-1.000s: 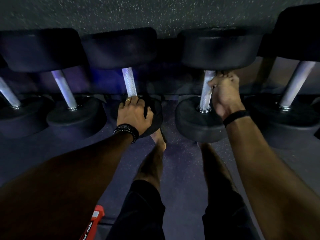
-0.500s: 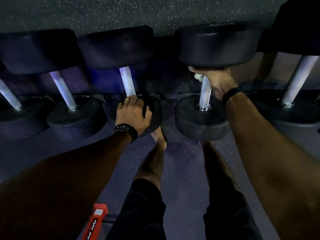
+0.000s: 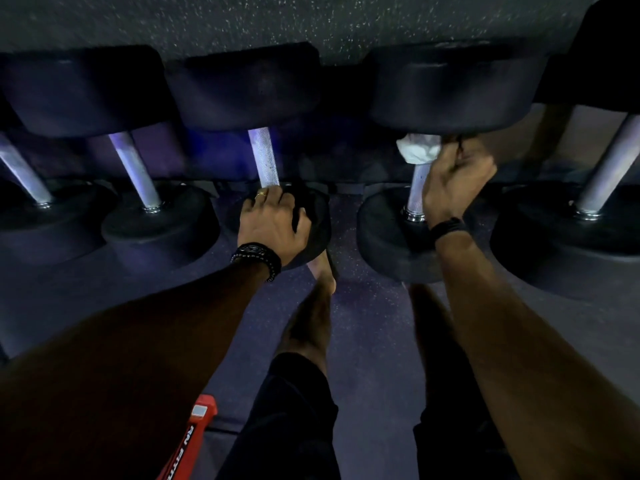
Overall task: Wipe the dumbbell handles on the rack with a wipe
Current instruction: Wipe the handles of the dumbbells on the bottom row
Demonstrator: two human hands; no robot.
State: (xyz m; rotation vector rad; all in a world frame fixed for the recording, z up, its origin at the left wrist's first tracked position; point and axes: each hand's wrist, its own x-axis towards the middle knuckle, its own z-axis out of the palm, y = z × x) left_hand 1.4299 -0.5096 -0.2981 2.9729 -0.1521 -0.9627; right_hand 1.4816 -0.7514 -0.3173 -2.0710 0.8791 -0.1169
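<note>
Several black dumbbells with silver handles lie in a row on the rack. My right hand [image 3: 453, 174] grips a white wipe [image 3: 417, 150] wrapped round the top of one handle [image 3: 416, 190], just under that dumbbell's far head [image 3: 450, 88]. My left hand [image 3: 273, 225] rests on the near head [image 3: 311, 220] of the neighbouring dumbbell, fingers curled over its rim at the foot of its handle [image 3: 264, 157]. A ring shows on one finger, dark bands on both wrists.
More handles stand at far left [image 3: 22, 174], left [image 3: 135, 171] and far right [image 3: 607, 168]. My legs and bare feet [image 3: 322, 271] are on the speckled dark floor below. A red object [image 3: 194, 434] with white lettering lies at the bottom left.
My right hand slid up the handle from its middle to the top; the white wipe now shows there. My left hand has stayed on the neighbouring dumbbell's head.
</note>
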